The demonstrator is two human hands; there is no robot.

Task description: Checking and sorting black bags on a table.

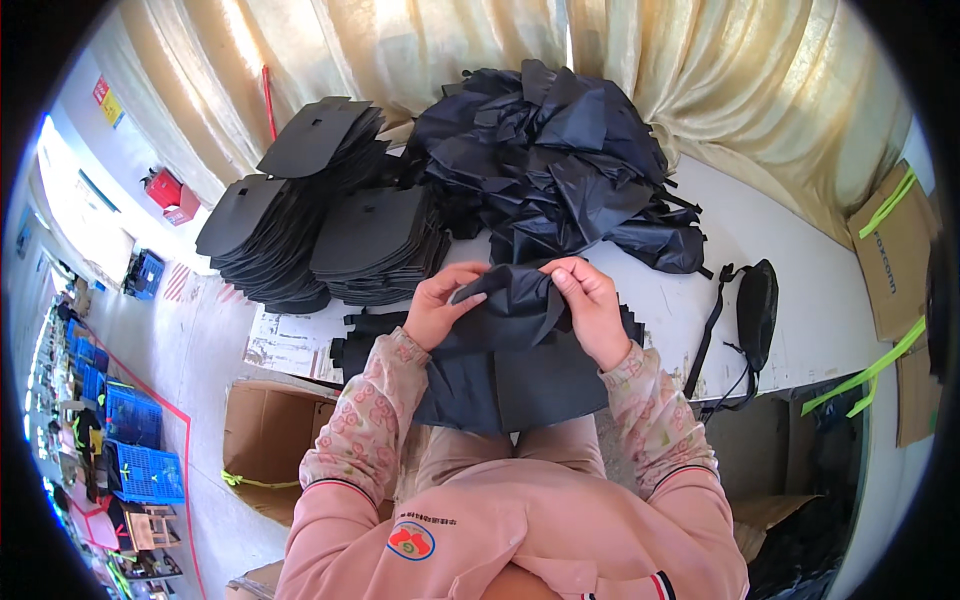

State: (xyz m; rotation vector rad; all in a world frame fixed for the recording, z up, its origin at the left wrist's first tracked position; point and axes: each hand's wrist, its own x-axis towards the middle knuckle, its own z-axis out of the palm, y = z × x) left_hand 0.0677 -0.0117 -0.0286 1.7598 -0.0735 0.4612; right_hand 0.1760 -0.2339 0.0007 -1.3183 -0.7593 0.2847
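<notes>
Head view: a person in a pink top sits at a white table (800,300), both forearms coming up from the lower middle of the frame.
Left hand (438,305): fingers curled and pinching the left edge of a dark navy fabric piece (510,350), just left of the frame's centre.
Right hand (592,305): fingers bent and closed on the same piece's upper right edge, thumb on top.
Fabric piece: held up between the two hands at the centre, its lower part draping over the table edge onto the lap.
Fabric heap (560,160): loose dark navy pieces piled at the upper middle, behind the hands.
Flat black panels (330,220): several stacks at the upper left of the table, just beside the heap.
Black pouch with strap (755,305): lying at the right of the table, apart from the hands.
Cardboard box (265,440): on the floor, lower left.
Blue crates (140,450): far lower left.
Curtain (700,60): pale, across the top.
</notes>
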